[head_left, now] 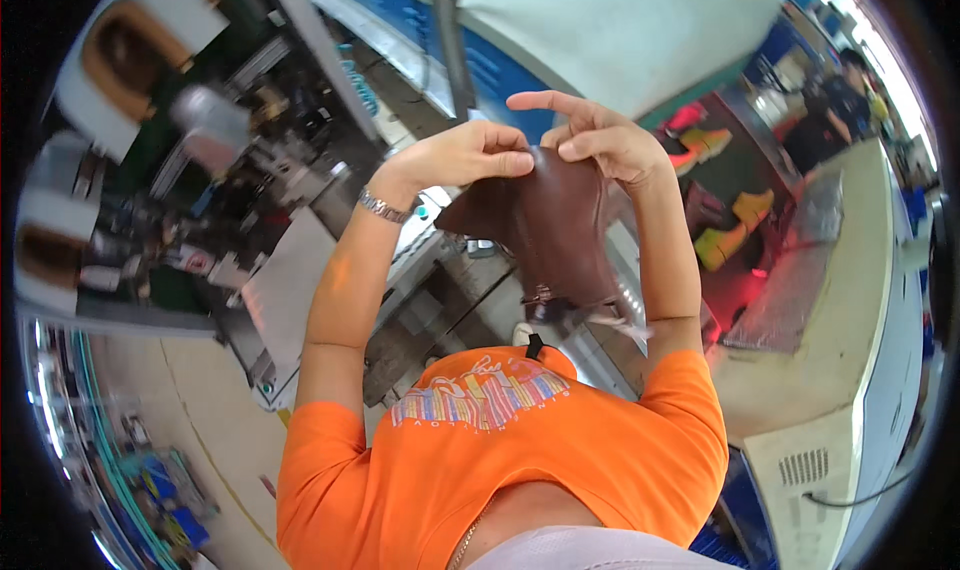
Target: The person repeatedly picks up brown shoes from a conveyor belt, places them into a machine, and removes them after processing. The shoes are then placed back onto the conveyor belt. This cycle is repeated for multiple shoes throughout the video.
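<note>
A dark brown leather boot upper (555,220) hangs in front of me, held up by its top edge. Its pointed part juts toward the left, and the lower end shows a zipper or metal trim, slightly blurred. My left hand (490,155) pinches the top edge between thumb and curled fingers, with a metal watch on that wrist. On the other side my right hand (610,148) grips the same edge by thumb and fingers, while one finger stretches out to the left. The leather hides part of both hands' fingertips.
To the right stands a cream machine (810,370) with a red-lit opening, where yellow and pink shoes (725,240) lie. A dark machine with metal parts (220,240) is close on the left. A pale-topped blue machine (620,30) stands ahead. Farther right, a person (840,105) is at work.
</note>
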`<state>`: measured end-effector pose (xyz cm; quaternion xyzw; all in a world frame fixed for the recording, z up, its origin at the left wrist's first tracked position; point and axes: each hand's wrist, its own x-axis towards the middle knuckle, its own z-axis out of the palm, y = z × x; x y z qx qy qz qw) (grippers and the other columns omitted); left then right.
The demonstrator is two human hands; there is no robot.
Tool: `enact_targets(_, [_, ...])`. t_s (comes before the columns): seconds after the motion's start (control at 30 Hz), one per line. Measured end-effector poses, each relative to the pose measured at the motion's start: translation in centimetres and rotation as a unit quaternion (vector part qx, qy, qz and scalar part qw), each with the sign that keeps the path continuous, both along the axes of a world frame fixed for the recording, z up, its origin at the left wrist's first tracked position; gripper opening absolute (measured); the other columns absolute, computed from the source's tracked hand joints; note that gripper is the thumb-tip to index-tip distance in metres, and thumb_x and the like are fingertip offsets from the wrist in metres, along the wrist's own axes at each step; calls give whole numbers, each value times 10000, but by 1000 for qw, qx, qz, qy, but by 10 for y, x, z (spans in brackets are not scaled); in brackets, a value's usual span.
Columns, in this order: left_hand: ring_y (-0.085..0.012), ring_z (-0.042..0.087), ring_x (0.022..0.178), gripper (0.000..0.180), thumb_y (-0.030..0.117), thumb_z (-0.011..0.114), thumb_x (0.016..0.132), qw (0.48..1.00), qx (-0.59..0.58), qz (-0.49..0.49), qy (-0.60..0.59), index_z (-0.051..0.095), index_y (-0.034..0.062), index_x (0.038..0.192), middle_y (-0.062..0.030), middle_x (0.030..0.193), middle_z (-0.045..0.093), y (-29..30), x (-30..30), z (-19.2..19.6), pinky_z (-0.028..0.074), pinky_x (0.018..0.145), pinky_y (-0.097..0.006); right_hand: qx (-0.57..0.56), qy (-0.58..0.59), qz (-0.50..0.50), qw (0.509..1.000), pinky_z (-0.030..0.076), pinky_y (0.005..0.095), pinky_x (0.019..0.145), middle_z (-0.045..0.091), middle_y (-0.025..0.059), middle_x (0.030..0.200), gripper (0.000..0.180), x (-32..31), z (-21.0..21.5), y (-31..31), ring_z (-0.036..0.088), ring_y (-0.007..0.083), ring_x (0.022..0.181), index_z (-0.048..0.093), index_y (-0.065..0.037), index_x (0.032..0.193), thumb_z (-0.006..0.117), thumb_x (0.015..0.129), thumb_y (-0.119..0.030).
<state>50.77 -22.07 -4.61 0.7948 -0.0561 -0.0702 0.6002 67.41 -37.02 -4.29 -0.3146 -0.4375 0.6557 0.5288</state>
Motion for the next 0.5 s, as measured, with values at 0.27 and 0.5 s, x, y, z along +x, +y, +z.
enact_targets(0.27, [-102,561,887,279,317,585,825,872,-384,271,-136,572,86,982,3,961,607,48,-125,-13,445,793,-271,38,175,-89,980,404,325,903,562,105,1070,514,-104,-64,97,538,199,990,409,-10,1208,543,843,-346])
enact_targets(0.5, [-70,550,839,190,263,563,855,831,-378,373,-163,564,94,940,22,931,589,64,-248,-9,453,771,-249,85,132,-47,987,433,284,826,589,50,978,309,-199,-72,148,554,141,909,501,-42,1048,572,831,-250])
